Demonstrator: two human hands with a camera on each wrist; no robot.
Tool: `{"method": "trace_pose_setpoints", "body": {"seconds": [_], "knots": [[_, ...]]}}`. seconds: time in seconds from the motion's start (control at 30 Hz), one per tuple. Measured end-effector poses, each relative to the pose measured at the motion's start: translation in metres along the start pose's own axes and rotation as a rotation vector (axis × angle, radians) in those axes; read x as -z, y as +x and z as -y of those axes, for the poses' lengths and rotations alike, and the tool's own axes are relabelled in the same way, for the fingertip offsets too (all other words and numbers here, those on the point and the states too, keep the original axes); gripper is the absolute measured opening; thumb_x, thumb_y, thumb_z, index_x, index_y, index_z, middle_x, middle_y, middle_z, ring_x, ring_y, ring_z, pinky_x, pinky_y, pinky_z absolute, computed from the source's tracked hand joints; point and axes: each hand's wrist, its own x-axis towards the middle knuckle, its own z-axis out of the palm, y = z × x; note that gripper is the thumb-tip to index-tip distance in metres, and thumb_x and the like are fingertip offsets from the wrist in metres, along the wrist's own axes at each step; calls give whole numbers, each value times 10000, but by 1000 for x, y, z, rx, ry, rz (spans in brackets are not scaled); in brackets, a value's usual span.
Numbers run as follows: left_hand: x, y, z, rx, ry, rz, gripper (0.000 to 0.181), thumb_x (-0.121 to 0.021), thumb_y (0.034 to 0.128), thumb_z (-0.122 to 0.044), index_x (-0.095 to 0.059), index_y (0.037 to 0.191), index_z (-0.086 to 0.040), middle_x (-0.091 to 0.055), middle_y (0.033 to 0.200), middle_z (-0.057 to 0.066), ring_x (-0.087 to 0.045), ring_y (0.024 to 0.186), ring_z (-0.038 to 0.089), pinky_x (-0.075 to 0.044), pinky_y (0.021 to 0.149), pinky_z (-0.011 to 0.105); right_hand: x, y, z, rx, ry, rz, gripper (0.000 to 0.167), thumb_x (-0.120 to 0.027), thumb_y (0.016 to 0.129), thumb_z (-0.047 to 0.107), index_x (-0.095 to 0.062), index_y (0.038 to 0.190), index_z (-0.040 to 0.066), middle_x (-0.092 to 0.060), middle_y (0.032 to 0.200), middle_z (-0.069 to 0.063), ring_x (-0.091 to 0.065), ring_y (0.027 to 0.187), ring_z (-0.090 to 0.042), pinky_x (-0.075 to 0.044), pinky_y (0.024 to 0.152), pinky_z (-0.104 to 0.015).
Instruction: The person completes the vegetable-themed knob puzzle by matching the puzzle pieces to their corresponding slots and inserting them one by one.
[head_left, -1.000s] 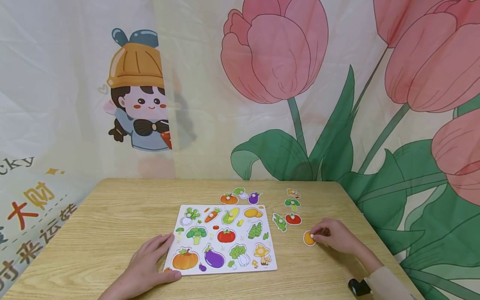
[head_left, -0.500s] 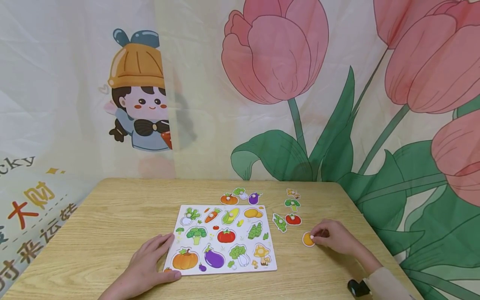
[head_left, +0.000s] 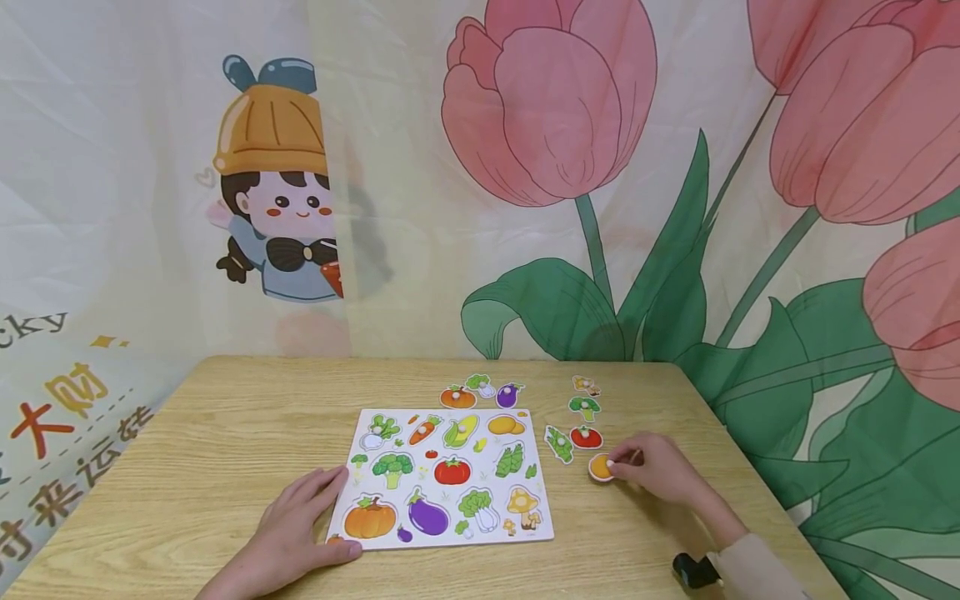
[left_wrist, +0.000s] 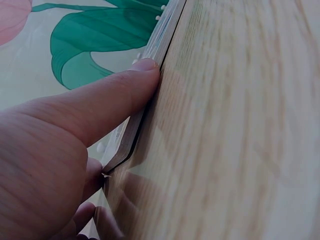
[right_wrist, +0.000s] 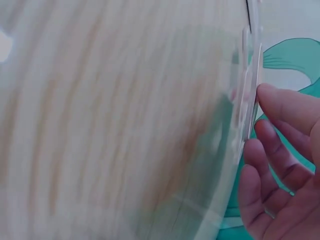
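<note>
A white vegetable puzzle board (head_left: 442,500) lies on the table. At its near left corner, my left hand (head_left: 300,512) rests with fairly straight fingers along the left side and the thumb on the front edge, as the left wrist view also shows the thumb (left_wrist: 125,90) there. Right of the board, my right hand (head_left: 660,471) pinches a rounded orange puzzle piece (head_left: 601,467) by its small knob. Part of that piece is behind the fingertips. Close by lie a tomato piece (head_left: 587,437) and a green leafy-looking piece (head_left: 558,444). Radish, carrot and corn pictures line the board's top row.
Behind the board lie a pumpkin piece (head_left: 456,397), a cabbage piece (head_left: 481,385) and an eggplant piece (head_left: 508,396). Farther right are a broccoli piece (head_left: 585,408) and a mushroom piece (head_left: 586,385). A printed curtain (head_left: 405,208) hangs past the wooden table's (head_left: 225,433) far edge.
My right hand has moved slightly left and away from me with the orange puzzle piece, nearer the tomato piece. The left hand and the board have stayed put.
</note>
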Motion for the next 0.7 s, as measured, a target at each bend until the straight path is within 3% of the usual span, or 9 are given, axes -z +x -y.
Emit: {"method": "trace_pose_setpoints", "body": {"seconds": [0.33,0.7], "knots": [[-2,1,3,-1,-10,-8,1081,-862,769,-647,-496,1579,-32,-461,1619,134,-310,1484,458,-321,1064,772,-12,8,24,-44,32,-34,51,-847,923,196,-799,908,191,-673,858,70,-568,802,-137,-493,706,-271],[0,0,0,5,10,4,1063,-872,770,-616,-503,1571,-22,-470,1614,143,-326,1477,467,-332,1065,773,-31,29,56,-28,32,-60,72,-860,913,191,-793,892,211,-662,853,89,-550,793,-128,-476,700,-281]]}}
